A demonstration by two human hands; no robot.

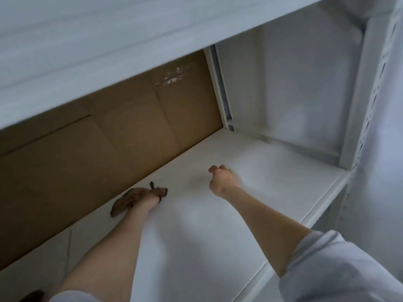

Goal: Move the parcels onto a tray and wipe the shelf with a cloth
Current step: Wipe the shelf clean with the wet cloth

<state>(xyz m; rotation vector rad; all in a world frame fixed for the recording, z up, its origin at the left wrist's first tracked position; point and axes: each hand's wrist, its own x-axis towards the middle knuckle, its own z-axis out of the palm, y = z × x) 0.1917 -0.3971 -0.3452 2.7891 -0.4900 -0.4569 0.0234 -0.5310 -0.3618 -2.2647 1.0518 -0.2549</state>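
From the head camera, a flat white metal shelf board (261,171) fills the middle of the frame, running from the lower left towards a white side panel (294,83) at its right end. A brown creased cardboard sheet (109,138) stands along the shelf's back edge, with a pale scuffed patch near its upper right corner. Another white shelf board (109,51) hangs overhead across the top of the frame. A white slotted upright post (370,105) stands at the shelf's front right corner. Both bare forearms reach in over the front edge, each coming out of a pushed-up light grey sleeve (338,269). The left hand (152,198) is far back on the shelf, close to the back edge and just in front of the cardboard. It holds a crumpled brown cloth (128,198), which is bunched round and over the fingers so that little of the hand itself shows. The cloth lies down on the shelf surface, with one tail trailing back to the left and a dark end sticking up beyond the knuckles. The right hand (220,179) is near the middle of the shelf, to the right of the cloth and apart from it. Its fingers are curled in with the thumb on top, and nothing shows in its grasp. Motion blur hides whether it touches the board. A soft shadow lies on the white surface just to its left.
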